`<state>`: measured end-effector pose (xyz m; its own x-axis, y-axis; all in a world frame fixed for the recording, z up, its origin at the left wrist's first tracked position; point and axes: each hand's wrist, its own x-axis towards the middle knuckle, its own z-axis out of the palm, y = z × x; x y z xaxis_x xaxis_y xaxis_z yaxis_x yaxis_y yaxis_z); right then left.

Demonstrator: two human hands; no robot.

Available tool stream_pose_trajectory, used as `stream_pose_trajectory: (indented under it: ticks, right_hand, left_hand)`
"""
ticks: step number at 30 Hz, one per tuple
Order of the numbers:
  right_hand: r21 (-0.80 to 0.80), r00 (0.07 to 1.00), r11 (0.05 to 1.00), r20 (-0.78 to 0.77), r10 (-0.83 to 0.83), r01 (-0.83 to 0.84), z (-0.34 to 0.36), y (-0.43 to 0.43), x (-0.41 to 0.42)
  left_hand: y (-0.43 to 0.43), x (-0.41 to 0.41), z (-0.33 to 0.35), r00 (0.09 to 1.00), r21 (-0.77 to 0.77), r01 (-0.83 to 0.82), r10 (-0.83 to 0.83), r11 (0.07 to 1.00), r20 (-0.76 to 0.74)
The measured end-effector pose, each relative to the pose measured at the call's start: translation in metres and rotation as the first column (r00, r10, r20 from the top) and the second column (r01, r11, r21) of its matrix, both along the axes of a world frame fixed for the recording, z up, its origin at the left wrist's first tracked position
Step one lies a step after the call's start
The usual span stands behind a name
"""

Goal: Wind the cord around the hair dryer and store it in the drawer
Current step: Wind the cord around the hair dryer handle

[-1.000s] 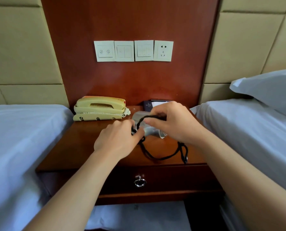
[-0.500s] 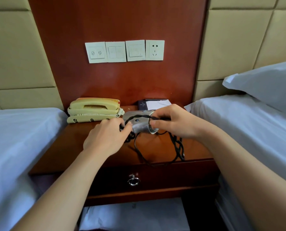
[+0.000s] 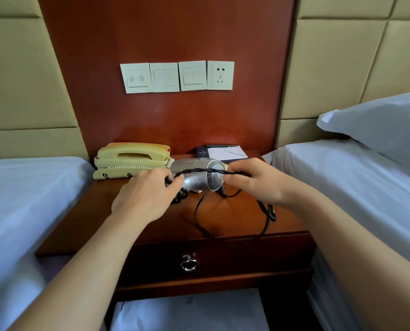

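Observation:
A small silver hair dryer (image 3: 199,175) lies over the wooden nightstand (image 3: 223,218), its round rear grille facing me. My left hand (image 3: 144,194) grips its handle end together with part of the black cord (image 3: 201,218). My right hand (image 3: 254,180) pinches a stretch of cord drawn taut across the dryer's body. The slack cord loops down over the nightstand's front edge. Below it the drawer (image 3: 235,261) with a metal ring pull (image 3: 189,263) is closed.
A cream telephone (image 3: 132,160) sits at the nightstand's back left. A dark notepad holder with white paper (image 3: 223,152) lies at the back right. White-sheeted beds (image 3: 20,199) flank both sides, a pillow (image 3: 378,125) on the right one. Wall switches and a socket (image 3: 220,75) hang above.
The dryer has turned so its rear grille faces me, and my right hand has pulled the cord straight across its body. The camera has shifted slightly.

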<state>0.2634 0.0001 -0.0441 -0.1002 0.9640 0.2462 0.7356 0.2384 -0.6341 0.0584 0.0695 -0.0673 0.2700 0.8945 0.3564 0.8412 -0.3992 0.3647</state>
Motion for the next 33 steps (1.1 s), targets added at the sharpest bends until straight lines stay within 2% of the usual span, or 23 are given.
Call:
stream_pose_trajectory:
  ticks: [4,6,9,12,16,18,23,28,33]
  right_hand:
    - [0.134,0.969,0.990,0.235,-0.073,0.042,-0.006,0.003,0.002]
    - [0.180,0.955,0.981,0.272,-0.118,0.070,-0.007,0.004,0.003]
    - [0.240,0.951,0.962,0.244,-0.190,0.131,-0.006,0.007,0.003]
    - [0.267,0.943,0.951,0.248,-0.224,0.156,-0.008,0.012,0.001]
    - [0.257,0.967,0.948,0.116,-0.225,0.190,-0.012,0.027,-0.003]
    - [0.275,0.956,0.935,0.125,-0.265,0.224,-0.014,0.034,-0.007]
    - [0.274,0.973,0.950,0.128,-0.191,0.151,-0.021,0.048,-0.012]
    - [0.267,0.988,0.960,0.103,-0.117,0.086,-0.029,0.060,-0.017]
    - [0.309,0.978,0.947,0.153,-0.139,0.086,-0.035,0.068,-0.016]
  left_hand:
    - [-0.004,-0.003,0.002,0.999,0.017,-0.017,0.017,1.000,-0.040]
    - [-0.009,-0.004,0.005,0.999,0.018,-0.004,0.005,1.000,-0.052]
    - [-0.016,-0.003,0.008,0.998,-0.009,0.041,-0.042,0.999,-0.056]
    - [-0.018,-0.005,0.006,0.995,-0.126,0.100,-0.102,0.987,-0.013]
    - [-0.015,-0.015,0.004,0.984,-0.185,0.180,-0.179,0.966,0.024]
    - [-0.012,-0.020,0.002,0.974,-0.205,0.225,-0.220,0.952,0.049]
    - [-0.009,-0.036,-0.001,0.960,-0.241,0.279,-0.270,0.930,0.070]
    - [-0.010,-0.047,-0.004,0.947,-0.184,0.321,-0.319,0.929,0.042]
    - [-0.013,-0.044,-0.002,0.894,-0.226,0.442,-0.406,0.868,0.189]
